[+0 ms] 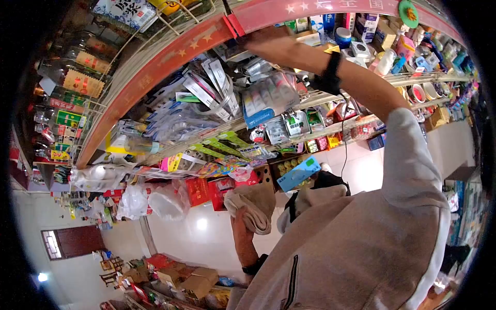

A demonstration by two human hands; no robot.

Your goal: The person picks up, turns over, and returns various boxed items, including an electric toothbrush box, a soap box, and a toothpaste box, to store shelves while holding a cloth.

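Observation:
My left hand (240, 224) is closed around a folded beige cloth (252, 205), low in front of the shelves. My right hand (261, 41) reaches into the upper shelf, close behind the red printed edge strip (287, 14). Its fingers are in shadow and partly hidden, so I cannot tell what they touch. Below that hand lie a clear pack of bottles with a blue label (269, 99) and a tub of upright packaged items (212, 93). Each wrist wears a black band, and a thin cable hangs from the right one.
Shelves (310, 98) packed with boxes, jars and pouches cross the view. Drink bottles (85, 62) stand in a wire rack at left. White plastic bags (168, 200) hang by red boxes (198, 191). Cardboard boxes (199, 281) sit lower down, and a dark door (78, 242) is beyond.

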